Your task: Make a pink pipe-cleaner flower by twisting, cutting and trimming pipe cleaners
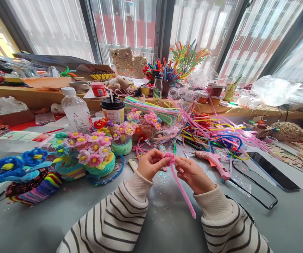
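A pink pipe cleaner [183, 193] is coiled at its top into a small fuzzy flower shape, and its straight tail hangs down to the right. My left hand [151, 164] pinches the coiled part from the left, thumb over it. From the right, my right hand [192, 174] grips the same coil with its fingertips, the other fingers curled in. Both hands are just above the grey table. Pink pipe-cleaner flowers [94, 149] stand in a green pot [102, 167] left of my hands. To the right lies a pink hot glue gun [214, 163].
Loose pipe cleaners [206, 130] pile up behind my hands. A lidded cup [113, 110] and a plastic bottle [76, 109] stand at the back left. Blue flowers [8, 167] fill the left edge. A phone [274, 172] and the glue gun's black cord [262, 205] lie right.
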Demonstrator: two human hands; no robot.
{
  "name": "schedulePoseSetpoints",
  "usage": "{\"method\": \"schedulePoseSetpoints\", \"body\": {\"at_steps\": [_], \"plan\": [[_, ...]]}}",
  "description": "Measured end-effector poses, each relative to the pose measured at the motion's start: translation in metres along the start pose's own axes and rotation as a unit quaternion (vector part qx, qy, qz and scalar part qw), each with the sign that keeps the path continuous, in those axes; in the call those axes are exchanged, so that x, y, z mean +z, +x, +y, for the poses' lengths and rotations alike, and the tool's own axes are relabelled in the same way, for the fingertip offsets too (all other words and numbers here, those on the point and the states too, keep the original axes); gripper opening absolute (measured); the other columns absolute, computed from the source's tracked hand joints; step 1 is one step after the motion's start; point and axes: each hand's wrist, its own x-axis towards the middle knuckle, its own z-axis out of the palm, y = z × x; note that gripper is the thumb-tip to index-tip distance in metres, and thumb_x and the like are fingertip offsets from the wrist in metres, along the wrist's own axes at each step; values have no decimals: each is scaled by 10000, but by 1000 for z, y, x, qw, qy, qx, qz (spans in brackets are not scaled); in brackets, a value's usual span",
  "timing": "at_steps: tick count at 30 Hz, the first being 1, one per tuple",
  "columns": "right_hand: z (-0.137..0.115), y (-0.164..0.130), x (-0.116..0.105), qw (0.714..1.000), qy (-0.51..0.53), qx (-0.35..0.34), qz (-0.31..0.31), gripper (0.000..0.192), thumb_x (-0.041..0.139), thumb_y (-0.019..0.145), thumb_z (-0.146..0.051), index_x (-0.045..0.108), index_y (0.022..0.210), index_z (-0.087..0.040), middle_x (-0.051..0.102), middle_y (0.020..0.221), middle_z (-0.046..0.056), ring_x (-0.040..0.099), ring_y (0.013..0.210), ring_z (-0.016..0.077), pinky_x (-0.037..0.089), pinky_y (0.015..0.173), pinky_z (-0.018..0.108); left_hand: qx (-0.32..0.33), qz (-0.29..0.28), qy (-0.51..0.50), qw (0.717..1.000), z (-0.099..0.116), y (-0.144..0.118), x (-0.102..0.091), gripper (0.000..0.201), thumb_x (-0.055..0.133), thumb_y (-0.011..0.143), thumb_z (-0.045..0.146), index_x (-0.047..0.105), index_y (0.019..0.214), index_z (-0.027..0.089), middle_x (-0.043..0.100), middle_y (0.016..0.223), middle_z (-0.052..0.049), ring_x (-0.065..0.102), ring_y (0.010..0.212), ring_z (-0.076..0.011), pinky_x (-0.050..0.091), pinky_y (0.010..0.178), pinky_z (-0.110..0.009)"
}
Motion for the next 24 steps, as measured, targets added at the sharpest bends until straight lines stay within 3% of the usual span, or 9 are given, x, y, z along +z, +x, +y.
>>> {"method": "schedulePoseSetpoints", "body": {"at_steps": [7, 12, 17, 20, 24], "plan": [[8, 3, 2, 998, 54, 9, -32, 93, 554, 654, -239, 558, 649, -146, 312, 538, -49, 239, 442, 30, 203, 384, 151, -51, 16, -64, 997, -4, 2, -1, 208, 637, 510, 205, 446, 538, 128, 554, 477, 40, 526, 455, -79, 439, 464, -214], [13, 6, 6, 996, 89, -1, -15, 80, 560, 653, -224, 556, 625, -149, 344, 539, -49, 272, 448, 27, 253, 418, 145, -83, 9, -118, 990, -6, 3, -2, 209, 648, 498, 202, 457, 540, 127, 575, 509, 23, 541, 477, -98, 444, 497, -247], [16, 8, 1, 995, 95, 5, -3, 97, 565, 649, -232, 570, 701, -150, 381, 579, -39, 302, 466, 26, 249, 405, 140, -96, 0, -142, 985, -5, 5, -3, 214, 631, 525, 250, 554, 677, 121, 599, 627, 5, 552, 563, -85, 441, 571, -213], [17, 8, 0, 995, 96, 4, 5, 113, 569, 646, -231, 565, 714, -142, 364, 563, -42, 276, 453, 24, 221, 379, 137, -110, -23, -111, 987, -7, 6, -4, 255, 610, 546, 292, 567, 726, 116, 592, 621, -6, 543, 543, -85, 433, 552, -214], [15, 8, 3, 996, 86, 1, -11, 146, 533, 670, -287, 532, 663, -141, 306, 498, -53, 238, 428, 33, 165, 350, 147, -104, -39, -32, 993, -10, 5, -4, 198, 608, 553, 273, 544, 617, 97, 556, 503, 1, 512, 462, -75, 411, 493, -209]]}}
